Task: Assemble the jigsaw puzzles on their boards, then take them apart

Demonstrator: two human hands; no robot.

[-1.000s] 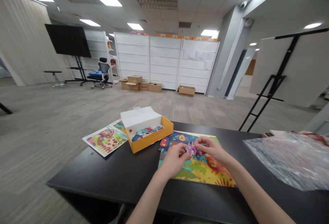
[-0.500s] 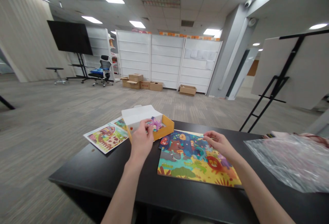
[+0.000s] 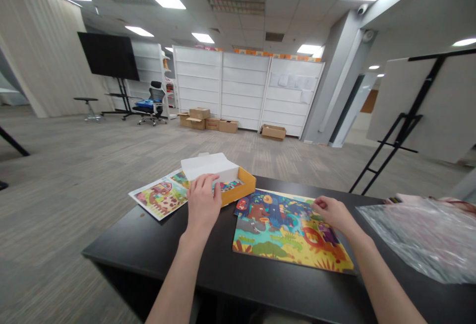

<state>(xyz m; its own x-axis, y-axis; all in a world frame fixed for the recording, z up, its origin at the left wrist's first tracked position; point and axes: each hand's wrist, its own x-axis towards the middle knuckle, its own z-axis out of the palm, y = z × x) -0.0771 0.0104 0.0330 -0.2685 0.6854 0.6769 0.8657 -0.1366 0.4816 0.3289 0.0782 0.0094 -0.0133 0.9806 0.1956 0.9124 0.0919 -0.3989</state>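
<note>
My left hand [image 3: 203, 204] reaches over the near wall of an orange cardboard box [image 3: 245, 188] with a white lid flap [image 3: 208, 165]; its fingers lie spread on the loose puzzle pieces inside, and no piece shows in its grip. To the right lies a colourful animal jigsaw puzzle [image 3: 282, 242], flat on the black table [image 3: 156, 252]. My right hand [image 3: 332, 212] rests on the puzzle's far right edge, loosely curled, holding nothing.
A printed picture sheet [image 3: 159, 197] lies left of the box, overhanging the table's far corner. A crumpled clear plastic bag [image 3: 420, 234] covers the table's right end. A black easel with a white board [image 3: 403, 125] stands beyond it; cardboard boxes and an office chair are far off.
My left hand lifted a purple piece off the puzzle, carried it left to the box, and the piece is no longer visible in it. My right hand slid right along the puzzle.
</note>
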